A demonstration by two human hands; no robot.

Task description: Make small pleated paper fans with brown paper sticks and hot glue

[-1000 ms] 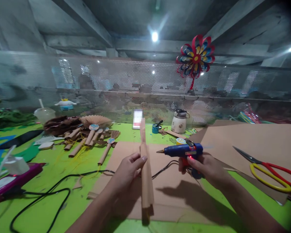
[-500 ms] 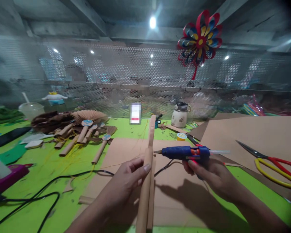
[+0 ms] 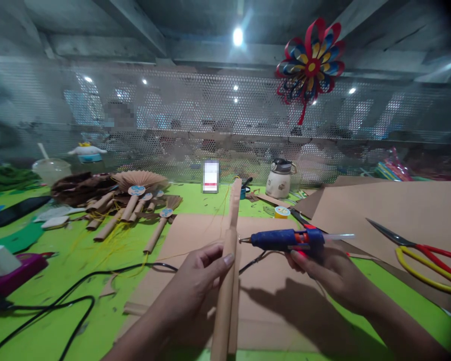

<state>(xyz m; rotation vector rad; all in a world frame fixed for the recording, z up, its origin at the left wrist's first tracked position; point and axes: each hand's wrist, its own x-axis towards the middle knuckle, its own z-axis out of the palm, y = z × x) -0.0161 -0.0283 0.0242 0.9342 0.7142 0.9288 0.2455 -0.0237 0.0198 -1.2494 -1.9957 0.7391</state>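
My left hand [image 3: 206, 273] is closed around a rolled brown paper tube [image 3: 225, 293], which has a narrow folded paper strip [image 3: 235, 203] sticking out of its far end. In my right hand [image 3: 326, 268] is a blue hot glue gun [image 3: 285, 239], gripped by its handle. Its metal nozzle points left and sits close beside the tube; whether it touches cannot be made out. A clear glue stick [image 3: 340, 236] juts from the back of the gun. Under both hands lies a brown paper sheet [image 3: 278, 321] on the green table.
Finished paper fans [image 3: 130, 205] with yellow threads lie at left. A black cord [image 3: 108, 271] crosses the table near a purple power strip [image 3: 18, 271]. Scissors [image 3: 424, 260] rest on brown paper at right. A thread spool [image 3: 282, 212], flask [image 3: 278, 180] and phone [image 3: 210, 175] stand farther back.
The glue gun's nozzle has come left to the tube, and its glue stick shows more. The tube has tilted, its far end shifting right. Over the last half second little has moved.
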